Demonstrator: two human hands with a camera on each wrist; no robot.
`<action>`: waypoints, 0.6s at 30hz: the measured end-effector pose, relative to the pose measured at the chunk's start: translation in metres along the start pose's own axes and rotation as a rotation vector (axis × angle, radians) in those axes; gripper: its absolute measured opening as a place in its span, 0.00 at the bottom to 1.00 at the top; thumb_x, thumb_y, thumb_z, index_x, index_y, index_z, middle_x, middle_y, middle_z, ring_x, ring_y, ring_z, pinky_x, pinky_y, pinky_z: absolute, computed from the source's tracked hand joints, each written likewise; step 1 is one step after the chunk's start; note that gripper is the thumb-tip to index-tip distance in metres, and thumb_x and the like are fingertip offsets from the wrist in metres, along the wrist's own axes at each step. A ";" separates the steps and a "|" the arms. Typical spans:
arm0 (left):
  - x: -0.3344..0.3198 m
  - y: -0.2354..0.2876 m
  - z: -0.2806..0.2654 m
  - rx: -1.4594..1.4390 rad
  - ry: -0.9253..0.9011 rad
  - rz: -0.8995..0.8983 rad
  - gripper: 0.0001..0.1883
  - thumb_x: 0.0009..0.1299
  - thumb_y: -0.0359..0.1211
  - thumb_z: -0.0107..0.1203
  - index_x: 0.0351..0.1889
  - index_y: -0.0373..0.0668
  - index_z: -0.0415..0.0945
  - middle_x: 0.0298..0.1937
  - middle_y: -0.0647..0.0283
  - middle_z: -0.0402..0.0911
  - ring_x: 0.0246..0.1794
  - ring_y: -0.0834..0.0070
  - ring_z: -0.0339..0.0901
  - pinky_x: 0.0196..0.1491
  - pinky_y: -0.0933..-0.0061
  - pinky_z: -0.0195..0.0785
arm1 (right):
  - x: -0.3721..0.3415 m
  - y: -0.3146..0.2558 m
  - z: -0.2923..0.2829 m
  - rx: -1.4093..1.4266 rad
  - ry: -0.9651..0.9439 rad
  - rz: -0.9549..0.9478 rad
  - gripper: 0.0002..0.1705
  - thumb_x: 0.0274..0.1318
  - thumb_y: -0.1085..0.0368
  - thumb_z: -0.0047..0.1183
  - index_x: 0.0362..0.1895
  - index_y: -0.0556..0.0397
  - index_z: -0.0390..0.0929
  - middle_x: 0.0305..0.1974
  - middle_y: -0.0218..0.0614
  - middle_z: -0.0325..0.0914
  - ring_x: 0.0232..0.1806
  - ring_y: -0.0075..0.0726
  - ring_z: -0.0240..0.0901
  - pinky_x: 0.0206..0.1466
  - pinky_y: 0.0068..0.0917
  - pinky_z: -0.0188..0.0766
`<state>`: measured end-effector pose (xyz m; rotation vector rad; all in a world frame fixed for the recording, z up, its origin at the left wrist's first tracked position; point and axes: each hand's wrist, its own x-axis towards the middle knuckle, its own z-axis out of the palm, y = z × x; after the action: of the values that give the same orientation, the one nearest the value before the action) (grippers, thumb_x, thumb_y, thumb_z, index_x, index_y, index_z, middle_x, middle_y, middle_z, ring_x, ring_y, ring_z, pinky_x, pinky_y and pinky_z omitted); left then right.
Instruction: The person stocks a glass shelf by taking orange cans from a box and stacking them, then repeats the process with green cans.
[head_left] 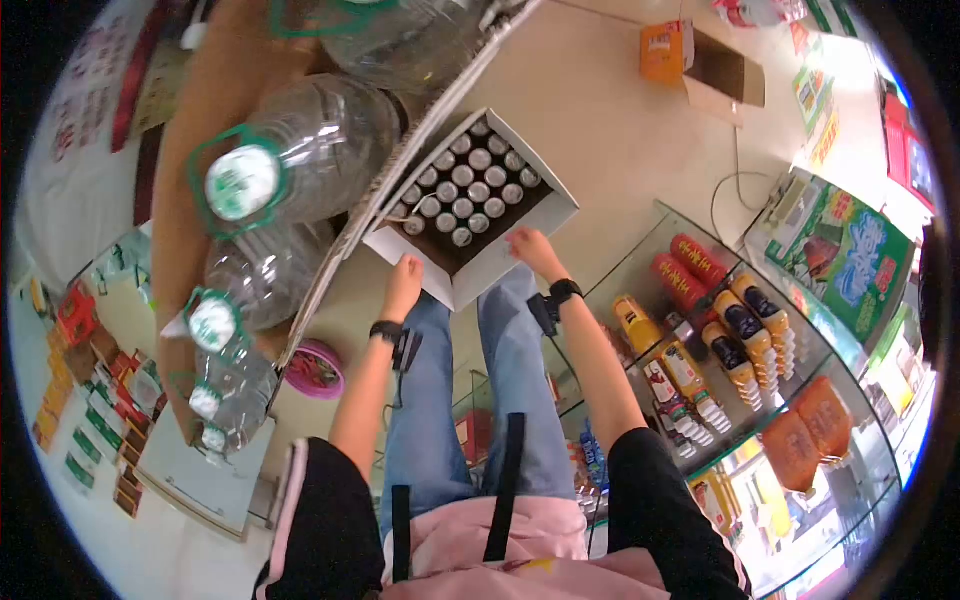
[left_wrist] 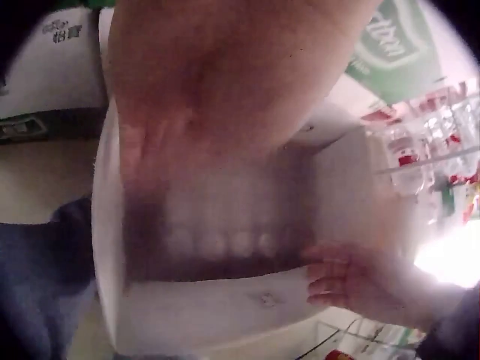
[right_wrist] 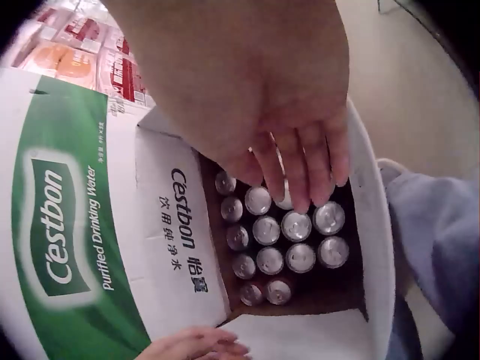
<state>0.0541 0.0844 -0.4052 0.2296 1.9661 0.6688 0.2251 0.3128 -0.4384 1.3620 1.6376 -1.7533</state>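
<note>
In the right wrist view, the right hand (right_wrist: 281, 112) hides some of the cans (right_wrist: 296, 225) at upper centre; the bottom edge cuts the left hand (right_wrist: 195, 346). The left wrist view blurs the cans mid-frame and the left hand above. In the head view, the top edge cuts a jug (head_left: 405, 45), upper left; print on the orange box (head_left: 662, 54), upper right, is too small to read.

Left arm (head_left: 362, 405) and right arm (head_left: 600, 370) reach toward the far side. The left hand (head_left: 403, 288) sits slightly nearer, apart from the right hand (head_left: 537, 254), its fingers (right_wrist: 298, 176) extended, slightly spread.
</note>
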 end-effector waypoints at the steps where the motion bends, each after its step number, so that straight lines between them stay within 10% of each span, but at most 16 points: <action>1: 0.025 -0.019 0.011 0.164 -0.036 -0.012 0.10 0.68 0.35 0.47 0.38 0.37 0.69 0.37 0.48 0.76 0.41 0.51 0.73 0.43 0.57 0.65 | 0.007 -0.003 0.011 0.020 0.010 0.020 0.13 0.52 0.59 0.50 0.35 0.56 0.78 0.28 0.43 0.79 0.31 0.44 0.78 0.37 0.36 0.71; 3: 0.059 -0.040 0.026 0.267 -0.066 0.048 0.11 0.66 0.35 0.49 0.40 0.37 0.69 0.41 0.47 0.75 0.45 0.50 0.72 0.45 0.55 0.65 | 0.020 -0.003 0.035 -0.039 0.007 0.031 0.12 0.56 0.63 0.44 0.35 0.58 0.76 0.24 0.34 0.77 0.27 0.27 0.74 0.32 0.26 0.70; 11: 0.140 -0.083 0.058 0.587 0.210 -0.119 0.31 0.59 0.32 0.58 0.58 0.33 0.57 0.56 0.36 0.61 0.53 0.39 0.66 0.54 0.50 0.63 | 0.095 0.074 0.168 0.159 0.243 0.097 0.16 0.56 0.58 0.47 0.37 0.60 0.76 0.25 0.38 0.78 0.27 0.30 0.74 0.34 0.28 0.70; 15: 0.142 -0.065 0.061 0.873 0.424 0.068 0.33 0.60 0.30 0.57 0.62 0.33 0.54 0.58 0.38 0.59 0.56 0.43 0.64 0.58 0.54 0.61 | 0.101 0.049 0.205 0.073 0.065 0.083 0.28 0.51 0.58 0.48 0.59 0.51 0.66 0.50 0.59 0.72 0.51 0.60 0.70 0.51 0.40 0.69; 18: 0.156 -0.087 0.055 0.985 0.402 0.119 0.26 0.63 0.29 0.50 0.60 0.34 0.59 0.55 0.44 0.64 0.55 0.48 0.65 0.56 0.57 0.63 | 0.104 0.037 0.228 -0.086 0.193 -0.129 0.34 0.52 0.63 0.47 0.65 0.46 0.56 0.55 0.60 0.66 0.47 0.63 0.72 0.48 0.42 0.72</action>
<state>0.0383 0.0997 -0.5913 0.8612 2.5515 -0.2695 0.1199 0.1295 -0.5789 1.4531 1.9195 -1.6420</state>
